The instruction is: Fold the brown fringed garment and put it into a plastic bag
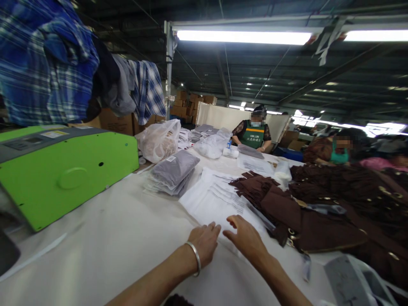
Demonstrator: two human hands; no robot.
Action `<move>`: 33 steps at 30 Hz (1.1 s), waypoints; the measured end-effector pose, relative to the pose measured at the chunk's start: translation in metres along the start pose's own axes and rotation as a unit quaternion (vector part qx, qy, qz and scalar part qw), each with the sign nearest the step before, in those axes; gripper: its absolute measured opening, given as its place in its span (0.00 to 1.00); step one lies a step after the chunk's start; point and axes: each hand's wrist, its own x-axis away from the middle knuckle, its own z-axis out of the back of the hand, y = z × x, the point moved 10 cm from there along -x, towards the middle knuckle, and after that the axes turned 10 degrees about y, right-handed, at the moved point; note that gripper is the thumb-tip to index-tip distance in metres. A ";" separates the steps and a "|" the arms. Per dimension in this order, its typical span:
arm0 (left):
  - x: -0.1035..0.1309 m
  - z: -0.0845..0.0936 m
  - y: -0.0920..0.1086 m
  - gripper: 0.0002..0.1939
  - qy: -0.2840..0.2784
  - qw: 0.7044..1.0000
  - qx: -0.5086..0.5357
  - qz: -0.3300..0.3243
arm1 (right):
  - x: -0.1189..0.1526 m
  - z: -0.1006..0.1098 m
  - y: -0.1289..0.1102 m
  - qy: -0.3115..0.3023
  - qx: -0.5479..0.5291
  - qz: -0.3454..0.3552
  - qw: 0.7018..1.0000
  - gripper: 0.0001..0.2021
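Nearest the camera, my two forearms [159, 276] reach in over the pale counter [127, 225], with one silver bangle [195, 258] on my left wrist. Both hands are open: my left hand [205, 241] has its fingers loosely bent and close together, and my right hand [247, 238] is curved, its fingertips apart. They face each other with a small gap between them.

One pile of white printed sheets [219, 195] lies just beyond them, straight ahead, its near edge running down to my fingertips and behind my right hand. I can't tell whether I touch it, or how many sheets it has.

Ahead to my left sits one stack of grey packets [175, 168], several deep. Past it I count two filled translucent bags [161, 142], and further left, one green machine [70, 176] with two plaid garments [47, 63] hanging above and behind it. To my right spreads one big heap of brown fabric [318, 225], too jumbled for me to count its pieces. Across from me, one person in a green apron [251, 136] has both hands at a grey packet [250, 151]. Two lit tubes [244, 37] shine overhead.
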 end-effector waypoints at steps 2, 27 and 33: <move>-0.004 -0.002 0.004 0.25 0.001 1.000 0.009 -0.014 | 0.004 -0.018 -0.009 -0.015 0.005 0.018 1.000 0.13; -0.047 0.015 0.015 0.07 0.095 0.991 -0.078 -0.050 | 0.000 -0.008 0.016 0.015 0.007 -0.020 1.000 0.05; -0.047 0.019 0.025 0.07 0.075 0.988 -0.104 -0.081 | 0.006 -0.008 0.001 0.035 0.099 0.033 0.994 0.05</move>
